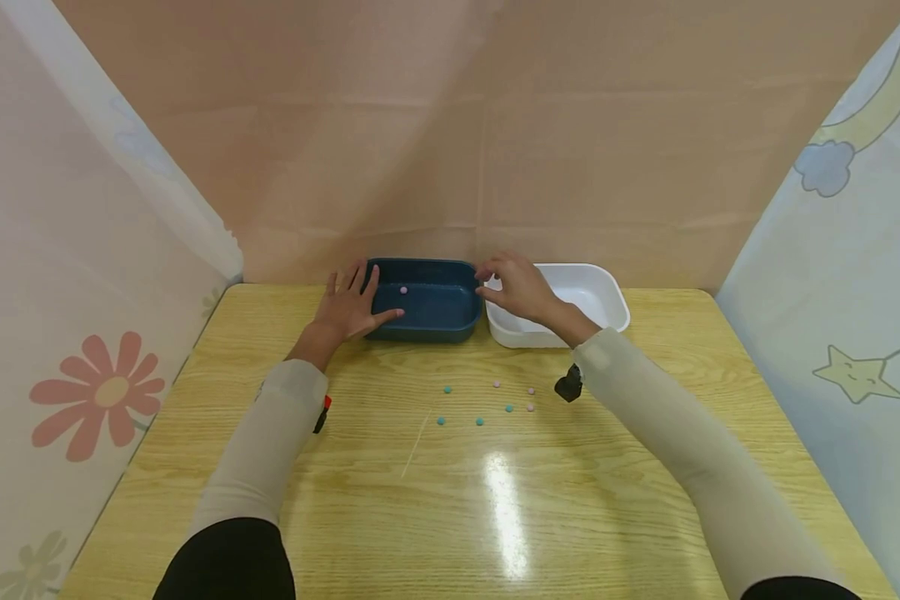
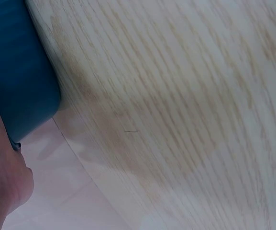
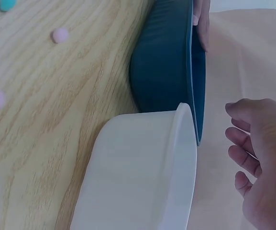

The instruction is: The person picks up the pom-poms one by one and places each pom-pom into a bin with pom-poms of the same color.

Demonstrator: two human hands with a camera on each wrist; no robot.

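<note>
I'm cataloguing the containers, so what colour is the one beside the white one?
That container is dark blue, seen best in the head view.

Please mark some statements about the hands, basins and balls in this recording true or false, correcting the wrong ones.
1. The dark blue basin stands left of the white basin. True.
2. The left hand is at the dark blue basin's left end. True.
3. The right hand grips the white basin's rim. False: it is clear of it.
4. Every loose ball on the wooden table is teal. False: four teal balls, three pink balls.
</note>
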